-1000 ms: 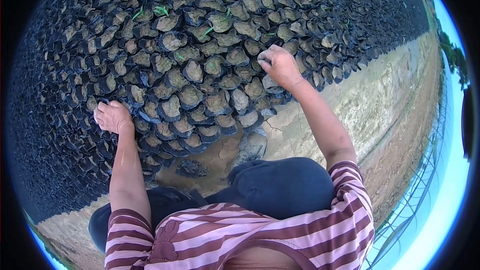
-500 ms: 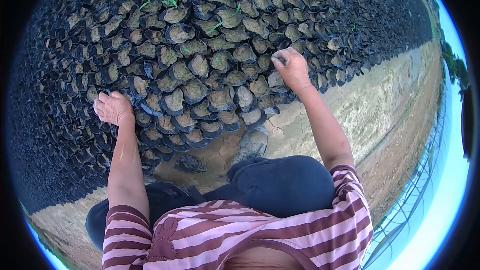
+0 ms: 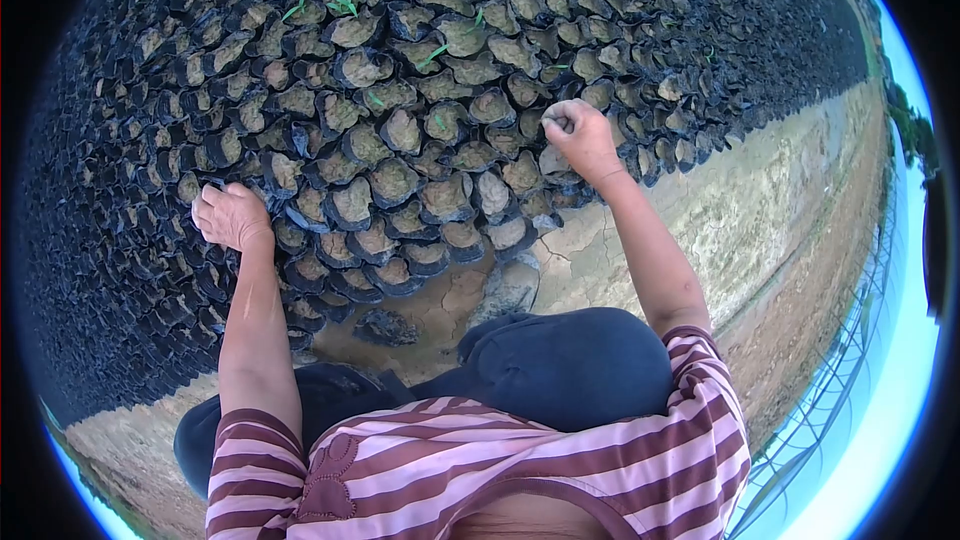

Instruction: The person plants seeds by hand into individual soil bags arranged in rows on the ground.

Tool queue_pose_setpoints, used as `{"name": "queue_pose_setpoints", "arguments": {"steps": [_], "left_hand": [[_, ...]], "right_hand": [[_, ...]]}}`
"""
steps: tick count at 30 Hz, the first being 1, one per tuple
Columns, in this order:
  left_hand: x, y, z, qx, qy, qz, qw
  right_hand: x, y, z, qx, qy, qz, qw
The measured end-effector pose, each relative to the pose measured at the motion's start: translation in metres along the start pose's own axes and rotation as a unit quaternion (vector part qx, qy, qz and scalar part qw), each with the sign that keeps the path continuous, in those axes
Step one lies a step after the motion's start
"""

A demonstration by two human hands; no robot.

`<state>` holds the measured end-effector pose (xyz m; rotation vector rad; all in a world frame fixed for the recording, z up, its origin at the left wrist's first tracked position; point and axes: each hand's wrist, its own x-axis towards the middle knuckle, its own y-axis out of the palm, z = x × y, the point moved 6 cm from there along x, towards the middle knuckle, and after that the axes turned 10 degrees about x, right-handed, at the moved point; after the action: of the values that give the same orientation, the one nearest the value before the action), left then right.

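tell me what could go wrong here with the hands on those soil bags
The left hand rests on the rims of the packed soil-filled bags; leaning on it could crush or tip one. The right hand is curled over bags near small green seedlings, so a careless sweep might snap them. Crouching at the edge on cracked ground, balance could slip.

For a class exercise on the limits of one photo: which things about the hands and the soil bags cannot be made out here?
- Right hand, head view: fingers curl shut, hiding anything pinched inside.
- Left hand, head view: fingertips tuck between the soil-filled nursery bags, out of sight.
- Green seedlings: too small to tell the species.
- Bags toward the left edge: darkened and squeezed by the lens rim.
- Fallen bag: contents unclear.
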<state>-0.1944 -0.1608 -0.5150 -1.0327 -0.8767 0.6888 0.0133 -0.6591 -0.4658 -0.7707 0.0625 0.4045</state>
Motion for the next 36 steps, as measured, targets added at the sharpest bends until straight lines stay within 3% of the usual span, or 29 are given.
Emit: {"name": "queue_pose_setpoints", "arguments": {"steps": [2,5,7,9,10,12,14,16,21,24,28,32,36], "left_hand": [[0.0,-0.001,-0.001,-0.009,-0.001,0.0,1.0],[0.001,-0.001,-0.001,0.005,0.003,0.012,1.0],[0.0,0.0,0.0,0.001,0.003,0.006,1.0],[0.001,-0.001,-0.001,0.002,0.004,0.005,1.0],[0.002,0.0,-0.001,0.007,0.003,0.007,1.0],[0.001,-0.002,-0.001,0.007,0.002,0.0,1.0],[0.0,-0.002,-0.001,0.006,0.004,-0.008,1.0],[0.001,0.0,-0.001,0.007,0.007,-0.001,1.0],[0.0,0.0,0.0,-0.001,0.004,-0.011,1.0],[0.001,0.001,-0.001,0.0,0.007,-0.007,1.0],[0.0,0.002,0.0,0.01,0.011,-0.008,1.0],[0.001,0.002,-0.001,0.011,0.01,-0.003,1.0],[0.002,0.006,0.0,0.025,0.009,0.008,1.0]], "right_hand": [[-0.02,-0.021,-0.017,0.218,0.14,-0.009,0.966],[-0.075,-0.051,-0.067,0.482,0.286,0.059,0.826],[-0.132,-0.057,-0.088,0.406,0.418,0.165,0.795],[-0.13,-0.07,-0.084,0.121,0.325,0.181,0.92],[-0.13,-0.073,-0.08,-0.026,0.267,0.183,0.946],[-0.128,-0.071,-0.058,-0.314,0.135,0.178,0.923],[-0.073,-0.078,-0.036,-0.012,0.19,0.018,0.982],[-0.022,-0.073,-0.009,0.074,0.09,-0.091,0.989],[0.065,-0.034,0.004,-0.048,-0.009,-0.102,0.994],[0.067,-0.02,0.006,-0.269,0.008,-0.063,0.961],[0.059,-0.016,-0.007,-0.314,0.045,-0.046,0.947],[0.056,-0.019,-0.004,-0.262,-0.019,-0.123,0.957],[0.06,-0.015,-0.004,-0.241,-0.027,-0.133,0.961]]}}
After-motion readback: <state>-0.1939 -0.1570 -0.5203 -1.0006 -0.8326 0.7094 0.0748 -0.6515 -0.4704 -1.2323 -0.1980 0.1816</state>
